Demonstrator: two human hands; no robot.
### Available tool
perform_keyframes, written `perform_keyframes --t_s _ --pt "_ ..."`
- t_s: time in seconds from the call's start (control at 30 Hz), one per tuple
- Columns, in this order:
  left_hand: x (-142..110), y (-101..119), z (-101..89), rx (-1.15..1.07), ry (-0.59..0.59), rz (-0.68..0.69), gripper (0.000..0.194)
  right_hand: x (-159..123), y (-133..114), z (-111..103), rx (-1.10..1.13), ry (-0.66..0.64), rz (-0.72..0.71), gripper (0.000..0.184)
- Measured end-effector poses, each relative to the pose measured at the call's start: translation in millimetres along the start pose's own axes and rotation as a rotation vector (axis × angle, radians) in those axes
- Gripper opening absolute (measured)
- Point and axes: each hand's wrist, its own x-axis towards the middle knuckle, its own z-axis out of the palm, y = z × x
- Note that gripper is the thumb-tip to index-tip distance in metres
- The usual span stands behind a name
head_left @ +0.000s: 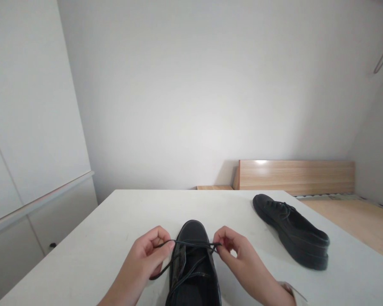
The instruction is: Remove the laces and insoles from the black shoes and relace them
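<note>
A black shoe (194, 230) stands on the white table in front of me, its toe pointing away. Its black shoelace (191, 243) runs across the upper between my two hands. On the shoe's left side, my left hand (150, 250) pinches the lace between thumb and finger, and a loose length hangs below it. My right hand (234, 246) is closed on the lace at the right side, close to the eyelets. Another stretch of lace lies slack over the tongue and opening. The near end of the shoe is cut off by the picture's edge.
A second black shoe (290, 231), its lace tied in a bow, rests at the right of the white table (140, 206). Beyond the table's right edge is a wooden bed frame with a headboard (296, 176). White cabinets (35, 106) stand at the left.
</note>
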Motion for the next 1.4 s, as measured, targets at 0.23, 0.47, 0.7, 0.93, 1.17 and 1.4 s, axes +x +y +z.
perform_keyframes --t_s 0.23,0.47,0.7,0.93,1.17,1.4 --pt "0 -1 -2.5 0.479 -0.098 0.038 0.036 1 -5 5 0.378 0.029 0.125 0.022" --pt "-1 7 -5.7 0.149 -0.074 0.010 0.040 2 -14 -4 0.472 -0.033 0.244 0.045" --pt "-1 6 -4.1 -0.162 -0.075 -0.005 0.041 3 -14 -18 -0.032 -0.339 0.164 0.035" --pt "1 0 -2.1 -0.280 -0.063 -0.023 0.047 6 -12 -20 0.044 -0.025 0.025 0.028" --pt "-1 -3 -10.3 -0.100 -0.135 0.138 0.060 2 -23 -13 0.690 0.000 0.066 0.032" --pt "-4 -2 -7.1 0.134 -0.148 0.257 0.078 -6 -17 -12 0.542 -0.165 -0.087 0.069"
